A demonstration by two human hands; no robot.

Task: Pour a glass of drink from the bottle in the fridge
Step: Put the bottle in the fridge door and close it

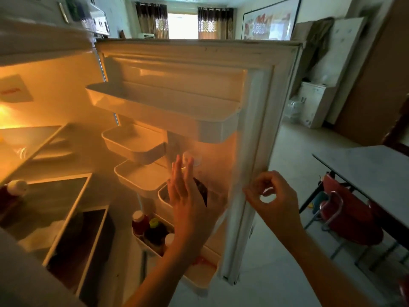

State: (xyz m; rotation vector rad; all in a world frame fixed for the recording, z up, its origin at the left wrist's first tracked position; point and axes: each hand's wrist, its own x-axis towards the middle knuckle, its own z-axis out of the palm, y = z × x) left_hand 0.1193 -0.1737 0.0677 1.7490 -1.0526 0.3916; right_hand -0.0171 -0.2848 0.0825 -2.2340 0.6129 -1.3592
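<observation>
The fridge door (254, 129) stands wide open, its inner bins lit orange. A tall dark bottle with a white cap (200, 189) stands in a lower door bin. My left hand (188, 202) is flat with fingers spread, right in front of that bottle, and holds nothing. My right hand (272, 200) pinches the door's outer edge, fingers curled on the seal. The bottom door bin (141, 240) holds a red bottle with a white cap (139, 222) and a dark bottle with a yellow-green cap (156, 231).
The fridge interior (55, 196) at left has glass shelves and a red bottle (11, 191) lying at the left edge. A grey table (365, 171) with red chairs (349, 216) under it stands at right. Upper door bins (159, 107) hold nothing.
</observation>
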